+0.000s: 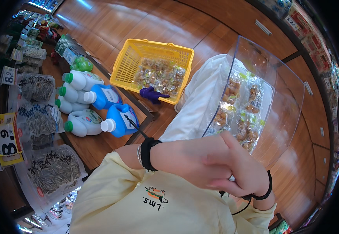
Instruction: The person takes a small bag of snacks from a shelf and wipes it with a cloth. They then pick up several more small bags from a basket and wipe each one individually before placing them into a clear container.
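Note:
My left hand (188, 159) and my right hand (243, 172) meet in front of my chest and overlap. Fingers are curled where they touch; whether anything lies between them is hidden. Black bands circle both wrists. Just beyond them, a clear plastic bin (286, 90) rests tilted against my leg in white trousers (187, 117). Inside it lie clear packets of round brown food (252, 96). Farther off, a yellow plastic basket (119, 68) on the floor holds many similar packets (157, 74). A purple cloth-like item (153, 95) hangs over its near rim.
On a low wooden shelf (83, 149) at left lie white jugs with green caps (84, 121) and blue jugs with white caps (122, 120). Bagged dried fish (55, 171) and a yellow price sign (8, 136) are beside them. Wooden cabinets (295, 79) line the right.

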Available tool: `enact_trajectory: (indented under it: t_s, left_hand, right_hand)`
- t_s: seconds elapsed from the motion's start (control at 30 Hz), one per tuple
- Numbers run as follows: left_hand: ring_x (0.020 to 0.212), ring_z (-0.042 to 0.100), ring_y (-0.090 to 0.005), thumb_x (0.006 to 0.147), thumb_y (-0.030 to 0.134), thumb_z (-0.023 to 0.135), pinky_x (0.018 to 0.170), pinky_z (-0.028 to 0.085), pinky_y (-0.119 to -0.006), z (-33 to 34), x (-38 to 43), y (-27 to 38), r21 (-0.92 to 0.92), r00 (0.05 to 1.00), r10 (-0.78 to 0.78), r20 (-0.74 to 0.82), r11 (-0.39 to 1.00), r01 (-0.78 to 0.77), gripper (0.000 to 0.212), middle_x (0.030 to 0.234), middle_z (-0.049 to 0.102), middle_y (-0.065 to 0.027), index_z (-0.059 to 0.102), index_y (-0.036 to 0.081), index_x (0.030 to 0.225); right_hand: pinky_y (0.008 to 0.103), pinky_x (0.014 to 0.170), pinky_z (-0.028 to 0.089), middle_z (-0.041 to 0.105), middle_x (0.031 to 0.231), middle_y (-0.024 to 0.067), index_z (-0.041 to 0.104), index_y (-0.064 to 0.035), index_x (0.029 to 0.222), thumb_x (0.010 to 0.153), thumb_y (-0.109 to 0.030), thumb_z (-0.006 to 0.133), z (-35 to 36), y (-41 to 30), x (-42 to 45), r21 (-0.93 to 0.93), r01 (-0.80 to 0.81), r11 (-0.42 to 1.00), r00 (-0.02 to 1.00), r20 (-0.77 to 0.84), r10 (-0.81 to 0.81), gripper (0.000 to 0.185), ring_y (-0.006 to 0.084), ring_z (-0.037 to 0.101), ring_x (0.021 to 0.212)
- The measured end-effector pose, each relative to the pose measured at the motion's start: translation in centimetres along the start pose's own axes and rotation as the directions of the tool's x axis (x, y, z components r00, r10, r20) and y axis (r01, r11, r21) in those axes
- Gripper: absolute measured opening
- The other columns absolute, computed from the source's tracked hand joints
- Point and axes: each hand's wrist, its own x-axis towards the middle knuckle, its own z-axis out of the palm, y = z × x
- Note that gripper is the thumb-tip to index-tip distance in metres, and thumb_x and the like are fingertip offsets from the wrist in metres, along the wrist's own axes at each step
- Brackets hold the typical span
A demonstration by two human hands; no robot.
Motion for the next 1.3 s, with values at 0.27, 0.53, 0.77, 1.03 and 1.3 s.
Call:
enact_trajectory:
  t_s: [0.27,0.53,0.77,1.03,1.3]
  left_hand:
    - [0.066,0.053,-0.0267,0.073,0.01,0.059,0.06,0.042,-0.034,-0.9,1.0,-0.2,0.27,0.992,0.075,0.101,0.958,-0.1,0.012,0.067,0.052,-0.0092,0.05,0.004,0.067]
    - [0.069,0.059,-0.0228,0.082,0.023,0.068,0.058,0.046,-0.031,-2.6,1.4,1.0,0.143,0.966,0.21,0.153,0.962,-0.232,0.015,0.073,0.06,-0.003,0.063,0.01,0.089]
    - [0.069,0.064,-0.0222,0.097,0.031,0.046,0.068,0.051,-0.034,-11.8,-2.0,-3.7,-0.002,0.821,0.232,-0.522,0.962,-0.273,0.043,0.069,0.065,-0.0096,0.061,0.001,0.071]
    - [0.078,0.058,-0.0094,0.092,0.027,0.057,0.072,0.047,-0.026,-25.4,-11.4,-29.7,-0.282,0.255,-0.529,-0.809,0.731,0.622,0.029,0.084,0.061,-0.0023,0.06,0.007,0.113]
    - [0.138,0.019,-0.0369,0.083,0.036,0.063,0.107,0.023,-0.053,-28.4,-15.4,-47.1,-0.817,-0.104,-0.854,-0.511,0.444,0.367,0.075,0.151,0.022,-0.0188,0.03,0.004,0.143]
  right_hand:
    - [0.0378,0.075,0.045,0.051,0.094,0.0181,0.056,-0.0055,0.112,0.089,-0.049,0.054,0.3,0.0,0.5,-0.066,-0.182,0.981,0.972,-0.16,0.17,0.049,0.0349,0.055,0.081]
    - [0.0357,0.077,0.044,0.051,0.098,0.0177,0.059,-0.0096,0.112,0.089,-0.037,0.056,-0.5,0.0,0.2,0.08,-0.134,0.988,0.988,-0.07,0.139,0.036,0.0314,0.054,0.084]
    - [0.0362,0.088,0.042,0.05,0.113,0.0167,0.056,-0.002,0.118,0.083,-0.006,0.06,-2.9,-1.8,-3.6,-0.147,-0.33,0.933,0.856,-0.464,0.23,0.035,0.0296,0.052,0.097]
    - [0.0468,0.11,0.023,0.025,0.15,0.0171,0.045,-0.0055,0.133,0.091,-0.021,0.051,-5.3,1.6,-8.3,-0.613,-0.69,0.386,0.649,-0.759,-0.046,0.046,0.0347,0.027,0.137]
    - [0.0534,0.112,0.013,0.009,0.155,0.0173,0.023,-0.0119,0.146,0.086,-0.03,0.057,-4.9,4.7,-10.7,-0.305,-0.67,0.677,0.501,-0.859,0.109,0.071,0.0363,0.008,0.144]
